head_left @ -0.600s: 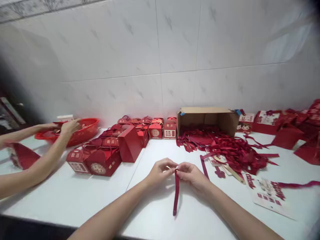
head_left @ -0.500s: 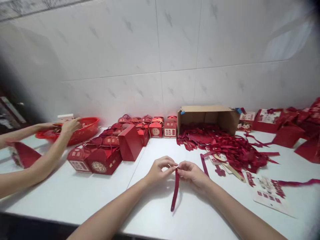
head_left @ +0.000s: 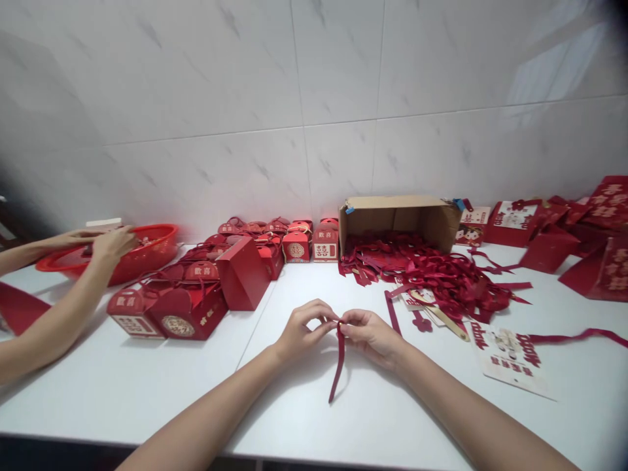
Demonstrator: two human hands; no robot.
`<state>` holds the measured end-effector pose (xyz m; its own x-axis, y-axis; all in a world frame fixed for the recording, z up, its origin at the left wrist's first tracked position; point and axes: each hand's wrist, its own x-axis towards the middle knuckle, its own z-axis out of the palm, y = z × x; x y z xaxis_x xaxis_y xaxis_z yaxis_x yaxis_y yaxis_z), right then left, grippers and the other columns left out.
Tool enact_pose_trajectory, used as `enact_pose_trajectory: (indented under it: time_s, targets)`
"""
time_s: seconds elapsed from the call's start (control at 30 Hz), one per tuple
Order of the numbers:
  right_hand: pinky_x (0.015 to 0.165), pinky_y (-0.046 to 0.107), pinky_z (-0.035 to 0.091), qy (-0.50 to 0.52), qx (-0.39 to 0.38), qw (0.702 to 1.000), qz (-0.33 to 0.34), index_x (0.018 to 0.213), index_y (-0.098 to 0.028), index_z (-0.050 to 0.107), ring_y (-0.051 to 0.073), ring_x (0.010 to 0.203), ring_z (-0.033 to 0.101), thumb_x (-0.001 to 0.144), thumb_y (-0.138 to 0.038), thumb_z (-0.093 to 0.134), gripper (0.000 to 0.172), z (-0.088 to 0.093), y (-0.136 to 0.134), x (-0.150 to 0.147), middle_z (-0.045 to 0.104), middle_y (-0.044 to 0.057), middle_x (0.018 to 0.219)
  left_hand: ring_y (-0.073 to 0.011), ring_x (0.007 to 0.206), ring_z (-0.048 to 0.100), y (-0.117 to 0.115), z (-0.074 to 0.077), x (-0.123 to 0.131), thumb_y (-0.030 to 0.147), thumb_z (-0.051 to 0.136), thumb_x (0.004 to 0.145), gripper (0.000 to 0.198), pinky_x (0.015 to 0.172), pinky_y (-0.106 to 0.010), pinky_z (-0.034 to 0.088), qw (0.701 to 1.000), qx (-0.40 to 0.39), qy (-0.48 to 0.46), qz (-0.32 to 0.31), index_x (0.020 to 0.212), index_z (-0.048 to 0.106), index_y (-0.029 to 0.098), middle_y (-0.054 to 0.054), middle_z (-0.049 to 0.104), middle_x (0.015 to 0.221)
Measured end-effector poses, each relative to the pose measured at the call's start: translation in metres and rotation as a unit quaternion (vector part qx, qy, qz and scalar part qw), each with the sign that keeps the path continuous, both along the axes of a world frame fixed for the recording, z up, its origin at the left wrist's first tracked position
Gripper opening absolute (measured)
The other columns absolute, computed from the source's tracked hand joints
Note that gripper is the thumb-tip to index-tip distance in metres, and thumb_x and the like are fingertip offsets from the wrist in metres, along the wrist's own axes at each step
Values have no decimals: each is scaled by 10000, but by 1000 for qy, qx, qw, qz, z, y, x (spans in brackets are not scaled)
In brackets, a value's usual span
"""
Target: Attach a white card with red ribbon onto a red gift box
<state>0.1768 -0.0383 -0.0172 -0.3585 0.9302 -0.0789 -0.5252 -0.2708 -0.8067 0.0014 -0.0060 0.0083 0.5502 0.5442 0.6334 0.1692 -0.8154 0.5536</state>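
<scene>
Both of the person's hands meet over the white table (head_left: 147, 392), near its front edge and just right of centre. The left hand (head_left: 300, 330) and the right hand (head_left: 373, 335) each pinch the top end of a dark red ribbon (head_left: 337, 358) between thumb and fingertips, the 2 sets of fingertips touching or nearly so at that end. The ribbon hangs down from the grip and its lower end rests on the table surface, curving slightly toward the left. Behind the hands, a cardboard box (head_left: 400, 219) lies on its side against the tiled wall, with a pile of red ribbons (head_left: 441, 278) spilling out of it onto the table. A printed card (head_left: 510, 360) lies flat to the right of the right hand. To the left stand several red gift boxes (head_left: 196, 294), most closed, with handles. At far left, another person's hand (head_left: 110, 243) (a co-worker's, arm stretched across the table) rests on the rim of a red plastic basket (head_left: 142, 252); what it grips, if anything, cannot be told.
</scene>
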Motion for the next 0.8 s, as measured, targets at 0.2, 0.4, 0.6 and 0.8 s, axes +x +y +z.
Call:
enact_pose_trajectory:
  time_s: [0.2,0.4,0.6,0.8]
  targets:
    - [670,256,442,-3,-2,999,46,695,-147,639,76,598,595,490,-210,866,313,-1,2,4,643,-33,641,-149,687,602,2,3,-2,216,618,813,98,641,-269,495,999,-40,31,-21,749,630,142,-65,645,737]
    - [667,264,456,-30,0,992,119,705,-123,654,89,599,607,444,-185,876,348,2,3,10,648,-17,629,-154,668,601,-3,8,-5,202,581,827,81,641,-276,487,992,-57,88,-75,767,594,148,-58,638,725]
    - [708,266,466,-38,85,993,74,665,-143,665,83,614,609,394,-255,878,362,6,3,8,660,-34,646,-156,691,594,-5,7,-5,148,529,849,57,642,-276,484,992,-57,73,-91,810,567,164,-50,627,745]
    - [756,303,481,-31,141,988,50,670,-139,671,105,650,627,436,-259,864,326,13,-2,9,669,-16,663,-160,724,609,-5,3,-4,120,517,856,76,661,-279,500,994,-51,51,-82,820,564,169,-54,633,758]
